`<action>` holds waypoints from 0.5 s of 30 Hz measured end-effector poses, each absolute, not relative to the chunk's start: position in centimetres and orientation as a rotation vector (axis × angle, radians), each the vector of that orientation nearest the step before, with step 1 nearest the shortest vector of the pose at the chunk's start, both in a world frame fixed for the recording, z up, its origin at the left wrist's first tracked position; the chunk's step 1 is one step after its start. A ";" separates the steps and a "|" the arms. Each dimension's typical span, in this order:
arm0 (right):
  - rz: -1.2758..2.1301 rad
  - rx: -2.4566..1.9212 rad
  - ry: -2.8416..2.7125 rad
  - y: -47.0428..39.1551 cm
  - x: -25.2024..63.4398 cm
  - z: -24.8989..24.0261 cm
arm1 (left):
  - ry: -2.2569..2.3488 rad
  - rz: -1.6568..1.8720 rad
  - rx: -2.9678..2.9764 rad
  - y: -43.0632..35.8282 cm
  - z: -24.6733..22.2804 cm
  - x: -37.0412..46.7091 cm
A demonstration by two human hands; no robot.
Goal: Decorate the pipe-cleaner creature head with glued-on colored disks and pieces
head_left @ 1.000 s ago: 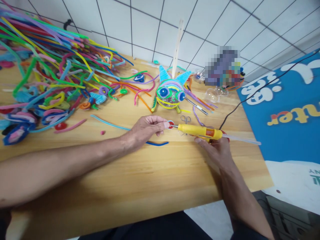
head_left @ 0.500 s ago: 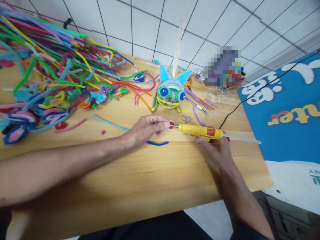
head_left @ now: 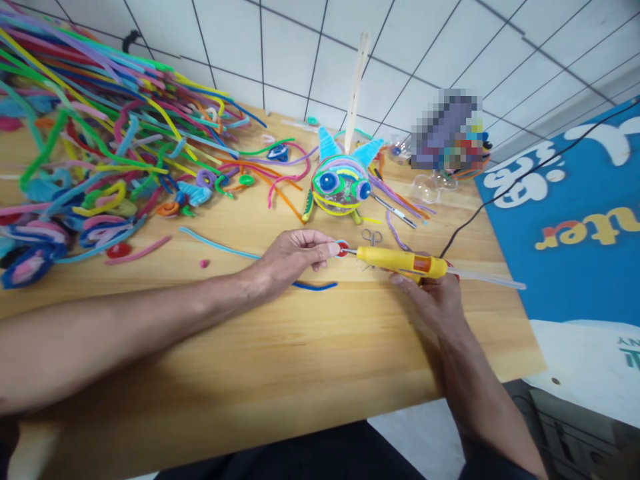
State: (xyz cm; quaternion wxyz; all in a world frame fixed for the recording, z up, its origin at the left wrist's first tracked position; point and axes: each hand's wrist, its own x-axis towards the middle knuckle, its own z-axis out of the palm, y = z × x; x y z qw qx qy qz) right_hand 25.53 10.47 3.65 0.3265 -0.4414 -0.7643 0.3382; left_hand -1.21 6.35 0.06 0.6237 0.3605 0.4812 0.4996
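Between thumb and fingertips, my left hand (head_left: 305, 253) pinches a small red coil (head_left: 343, 249) with a light blue rim. My right hand (head_left: 437, 297) is wrapped round the handle of a yellow glue gun (head_left: 400, 260), whose metal nozzle is at the red coil. A clear glue stick (head_left: 487, 275) sticks out of the gun's back. Behind the gun lie small scissors (head_left: 371, 237), partly covered by it. Beyond my left hand stands a round figure (head_left: 341, 187) with blue eyes and light blue pointed ears.
Many coloured pipe cleaners (head_left: 100, 113) are heaped at the left. A light blue strip (head_left: 220, 247) and a dark blue one (head_left: 317, 287) lie by my left hand. Clear balls (head_left: 425, 189) sit at the back right. A black cable (head_left: 480, 205) crosses the blue board (head_left: 580, 267).
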 end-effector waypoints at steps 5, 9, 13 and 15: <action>0.891 -1.188 -1.986 10.4 25.6 3.4 | 1.125 1.145 0.834 6.3 0.1 -1.2; 0.862 -1.190 -2.017 10.4 25.6 3.6 | 1.129 1.139 0.827 6.3 0.1 -1.1; 0.834 -1.171 -2.050 10.4 25.6 3.8 | 1.117 1.146 0.827 6.3 0.0 -1.1; 0.827 -1.170 -2.049 10.4 25.6 3.8 | 1.106 1.152 0.830 6.3 -0.1 -1.2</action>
